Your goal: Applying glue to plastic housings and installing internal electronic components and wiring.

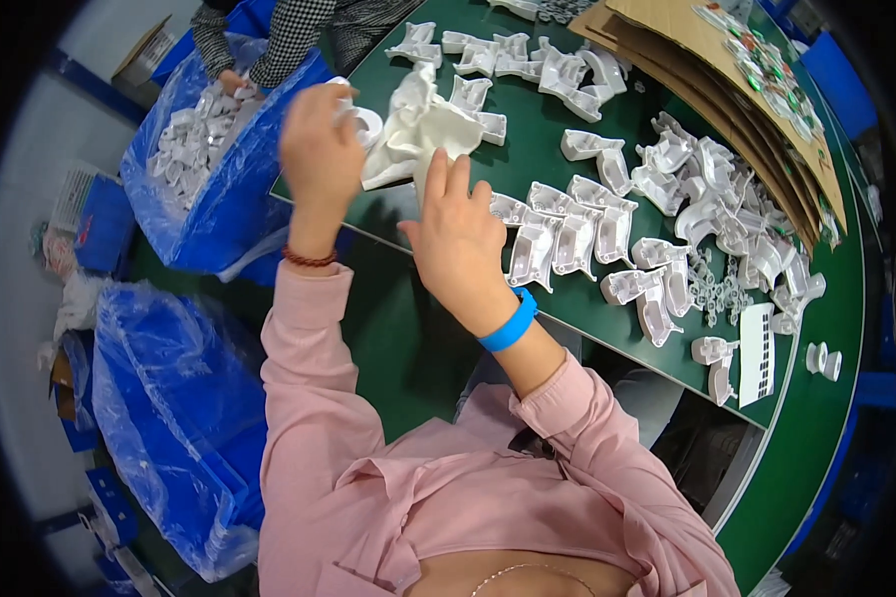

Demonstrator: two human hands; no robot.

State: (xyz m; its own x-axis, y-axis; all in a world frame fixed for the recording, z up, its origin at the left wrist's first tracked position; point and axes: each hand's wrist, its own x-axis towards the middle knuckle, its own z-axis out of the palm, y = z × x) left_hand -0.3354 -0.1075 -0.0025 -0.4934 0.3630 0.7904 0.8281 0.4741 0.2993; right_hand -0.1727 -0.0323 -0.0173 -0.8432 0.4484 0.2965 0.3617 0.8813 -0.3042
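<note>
Near the table's left edge, my left hand [321, 159] is raised and smeared by motion. Its fingers bend over at the top beside a bit of white, and I cannot make out whether they grip it. A white ring-shaped piece [368, 127] shows just right of that hand. My right hand [458, 234], with a blue wristband, reaches up with its fingers stretched and its thumb apart. Its fingertips touch or overlap the lower edge of a crumpled white cloth [423, 114]. White plastic housings [533, 249] lie in a row right of this hand.
More white housings [712, 189] are heaped beside stacked cardboard sheets [707, 60] at right. Small clear parts [717, 289] and a white label sheet [757, 353] lie nearby. At left stand plastic-lined blue bins [169, 398]; another person's hand [234, 82] reaches into the one holding white parts.
</note>
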